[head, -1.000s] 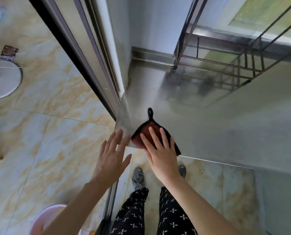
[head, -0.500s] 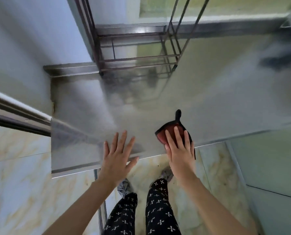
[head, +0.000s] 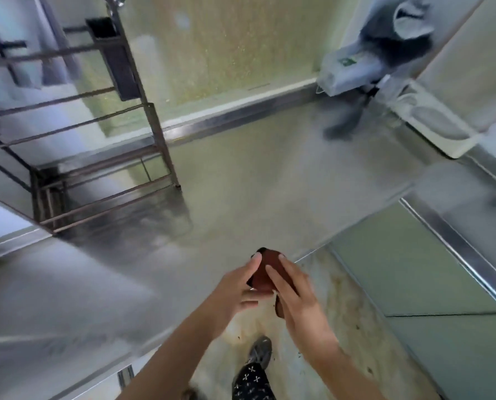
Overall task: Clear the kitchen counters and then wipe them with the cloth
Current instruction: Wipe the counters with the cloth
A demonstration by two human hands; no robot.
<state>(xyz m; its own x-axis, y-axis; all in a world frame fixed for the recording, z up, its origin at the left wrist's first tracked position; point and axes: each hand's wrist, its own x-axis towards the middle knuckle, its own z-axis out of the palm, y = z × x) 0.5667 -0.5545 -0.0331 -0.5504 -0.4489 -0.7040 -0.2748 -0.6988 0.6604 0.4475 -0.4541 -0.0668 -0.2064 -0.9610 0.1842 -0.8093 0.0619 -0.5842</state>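
Observation:
A dark red cloth with a black edge (head: 265, 272) is bunched up between both my hands, lifted just off the front edge of the steel counter (head: 241, 183). My left hand (head: 238, 287) holds its left side with the fingers curled around it. My right hand (head: 295, 295) grips its right side, and a fold of the cloth hangs below that palm. Most of the cloth is hidden by my fingers.
A dark metal rack (head: 96, 157) stands on the counter at the back left. At the far right corner sit a blurred grey appliance with a plastic bag (head: 353, 67) and a white tray (head: 431, 122). The counter turns along the right wall above a green cabinet front (head: 414, 272).
The cloth was flat on the counter under my right hand; now both hands hold it bunched and lifted. My left hand left the counter. My view swung right.

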